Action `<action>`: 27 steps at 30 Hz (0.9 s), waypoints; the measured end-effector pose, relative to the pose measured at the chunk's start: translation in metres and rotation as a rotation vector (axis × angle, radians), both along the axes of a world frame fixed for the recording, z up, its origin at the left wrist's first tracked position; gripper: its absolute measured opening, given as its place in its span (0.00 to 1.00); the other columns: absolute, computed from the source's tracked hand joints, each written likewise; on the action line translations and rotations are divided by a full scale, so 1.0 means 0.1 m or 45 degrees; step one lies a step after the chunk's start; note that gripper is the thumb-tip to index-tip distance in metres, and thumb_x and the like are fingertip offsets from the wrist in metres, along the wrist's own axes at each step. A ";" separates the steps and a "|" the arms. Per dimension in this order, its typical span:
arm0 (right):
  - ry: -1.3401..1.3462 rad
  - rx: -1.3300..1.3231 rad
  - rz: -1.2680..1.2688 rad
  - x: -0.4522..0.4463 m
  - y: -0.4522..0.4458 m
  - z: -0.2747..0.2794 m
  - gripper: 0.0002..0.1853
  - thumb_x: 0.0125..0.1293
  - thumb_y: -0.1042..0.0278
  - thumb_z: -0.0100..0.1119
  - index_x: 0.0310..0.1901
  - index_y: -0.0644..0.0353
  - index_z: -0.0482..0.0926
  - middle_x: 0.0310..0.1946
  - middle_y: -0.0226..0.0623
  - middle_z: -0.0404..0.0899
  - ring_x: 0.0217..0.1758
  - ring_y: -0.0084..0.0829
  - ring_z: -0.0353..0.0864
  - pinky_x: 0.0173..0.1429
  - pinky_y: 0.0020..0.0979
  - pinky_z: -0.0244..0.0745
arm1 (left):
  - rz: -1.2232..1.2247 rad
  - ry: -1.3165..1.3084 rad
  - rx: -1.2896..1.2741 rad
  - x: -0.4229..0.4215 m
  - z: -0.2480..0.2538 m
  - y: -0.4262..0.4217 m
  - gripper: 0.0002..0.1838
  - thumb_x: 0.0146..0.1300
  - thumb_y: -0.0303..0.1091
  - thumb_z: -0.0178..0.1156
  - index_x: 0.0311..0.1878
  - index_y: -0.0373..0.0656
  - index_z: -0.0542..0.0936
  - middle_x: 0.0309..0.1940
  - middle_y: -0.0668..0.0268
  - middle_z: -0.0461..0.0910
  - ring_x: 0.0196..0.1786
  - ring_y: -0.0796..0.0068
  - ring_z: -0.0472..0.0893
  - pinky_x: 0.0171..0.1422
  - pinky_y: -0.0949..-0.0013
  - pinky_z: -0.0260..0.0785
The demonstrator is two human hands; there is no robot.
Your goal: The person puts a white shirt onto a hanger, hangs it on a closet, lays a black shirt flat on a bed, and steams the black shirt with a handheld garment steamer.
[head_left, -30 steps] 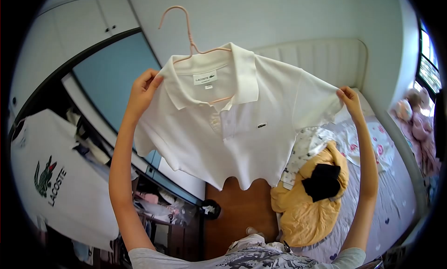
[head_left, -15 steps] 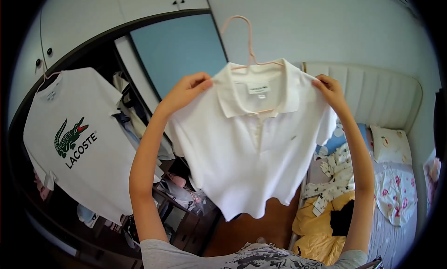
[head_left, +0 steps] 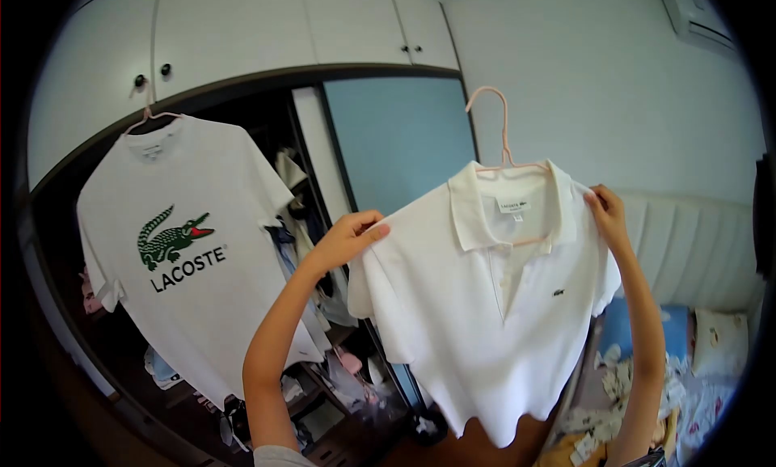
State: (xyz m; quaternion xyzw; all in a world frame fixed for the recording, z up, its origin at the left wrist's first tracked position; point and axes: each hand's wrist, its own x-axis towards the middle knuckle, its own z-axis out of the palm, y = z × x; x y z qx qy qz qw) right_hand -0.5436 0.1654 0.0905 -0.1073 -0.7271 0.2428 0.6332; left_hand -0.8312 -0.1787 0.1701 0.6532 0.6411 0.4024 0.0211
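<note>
A white polo shirt (head_left: 485, 305) with a small crocodile badge hangs on a pink hanger (head_left: 505, 131), held up in front of me. My left hand (head_left: 349, 236) pinches its shoulder on the left side of the view. The opposite shoulder is pinched by my right hand (head_left: 606, 212). The collar lies folded down and the neck is partly unbuttoned, with the label showing inside. To the left, a white T-shirt (head_left: 190, 305) with a large green crocodile and LACOSTE print hangs on another pink hanger (head_left: 148, 113) from a cupboard knob.
Behind the T-shirt is an open dark wardrobe with clothes and bags inside. A blue sliding panel (head_left: 396, 143) stands beside it, under white upper cupboards (head_left: 234, 30). At right, a bed has a cream headboard (head_left: 679, 240), pillows (head_left: 719, 342) and rumpled bedding. An air conditioner (head_left: 695, 14) is high up.
The view has tilted up and turned left, so the shirts appear further right. The polo sits lower in view, hanging steadier and nearer the T-shirt. Both hands keep their hold on its shoulders.
</note>
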 end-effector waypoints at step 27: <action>0.180 0.011 0.413 -4.24 1.48 1.44 0.19 0.57 0.53 0.54 0.29 0.66 0.75 0.22 0.46 0.75 0.23 0.37 0.72 0.30 0.33 0.66 | 1.074 0.790 0.454 -1.18 1.60 0.83 0.16 0.59 0.41 0.54 0.30 0.33 0.73 0.20 0.65 0.70 0.26 0.80 0.66 0.33 0.76 0.60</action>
